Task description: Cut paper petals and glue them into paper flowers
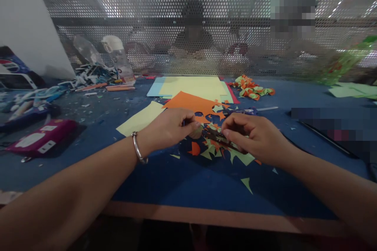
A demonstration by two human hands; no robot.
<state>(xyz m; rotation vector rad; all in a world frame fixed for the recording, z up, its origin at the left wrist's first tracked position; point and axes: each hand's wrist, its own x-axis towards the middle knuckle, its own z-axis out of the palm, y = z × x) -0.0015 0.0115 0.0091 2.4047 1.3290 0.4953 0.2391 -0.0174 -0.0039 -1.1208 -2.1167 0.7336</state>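
Observation:
My left hand (179,125), with a silver bangle on its wrist, pinches a small pale yellow-green paper piece (196,131) between thumb and fingers. Close on its right, my right hand (250,135) has its fingers closed around a dark, slender tool (218,138); its exact kind is hard to make out. The tool's end comes near the paper piece, and I cannot tell whether they touch. Under and around both hands lie orange and light green paper scraps (210,151). Just beyond is an orange sheet (185,102) with round cut-outs.
Yellow and blue paper sheets (191,86) are stacked at the back. Crumpled orange and green paper pieces (250,88) form a heap behind my right hand. A magenta packet (44,137) and a clear bottle (118,57) stand left. A dark flat device (332,133) is at right.

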